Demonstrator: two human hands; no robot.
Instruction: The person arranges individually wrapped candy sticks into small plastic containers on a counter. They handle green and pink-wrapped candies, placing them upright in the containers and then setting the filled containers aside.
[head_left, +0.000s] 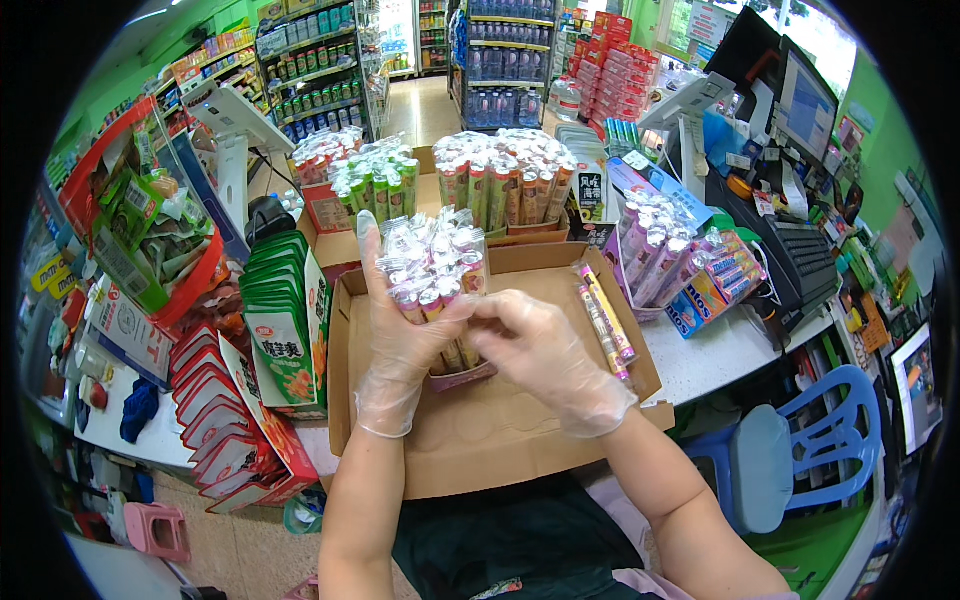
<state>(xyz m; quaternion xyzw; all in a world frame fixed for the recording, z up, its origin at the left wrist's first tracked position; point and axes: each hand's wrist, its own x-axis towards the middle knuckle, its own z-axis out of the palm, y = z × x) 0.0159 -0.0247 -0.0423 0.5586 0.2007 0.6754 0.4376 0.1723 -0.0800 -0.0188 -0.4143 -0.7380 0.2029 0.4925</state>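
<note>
My left hand (405, 322), in a clear plastic glove, grips the left side of a small box of wrapped candy tubes (439, 262), its index finger stretched upward. My right hand (532, 337), gloved too, has its bent fingertips at the front right of the same bunch; whether they pinch a tube is hidden. The box stands in a shallow cardboard tray (480, 450). Two or more loose tubes (604, 322) with purple and yellow wrappers lie at the tray's right side.
Boxes of green-wrapped tubes (382, 187) and orange-wrapped tubes (540, 195) stand behind the tray. Green snack packets (277, 330) and red ones (225, 420) are left. To the right are a basket of purple tubes (656, 255), Mentos packs (716, 281) and a blue plastic chair (787, 457).
</note>
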